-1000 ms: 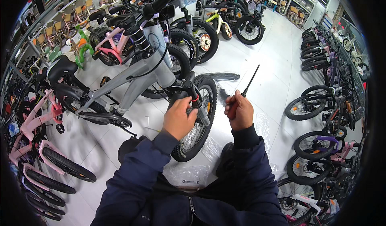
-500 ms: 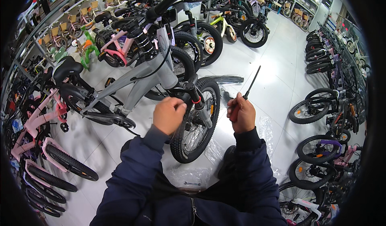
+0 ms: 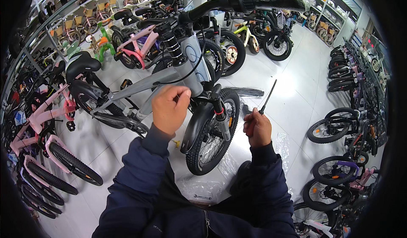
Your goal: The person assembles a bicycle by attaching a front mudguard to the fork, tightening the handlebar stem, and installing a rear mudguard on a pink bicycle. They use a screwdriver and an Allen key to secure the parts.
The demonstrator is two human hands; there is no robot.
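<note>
Now, grip: your left hand [image 3: 169, 110] pinches at the grey bike frame [image 3: 169, 75], by the fork.
Tool: right hand [image 3: 257, 128] closed round a screwdriver [image 3: 268, 96] — tip up, clear of the front wheel [image 3: 210, 141].
Tip: steady the frame before bringing the tool in.

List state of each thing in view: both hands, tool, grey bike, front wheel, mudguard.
Left hand: closed, fingers pinched at the grey bike's frame by the fork top.
Right hand: closed on a screwdriver, shaft pointing up.
Grey bike: upright.
Front wheel: mounted in the fork.
Front mudguard: on, over the tyre.
</note>
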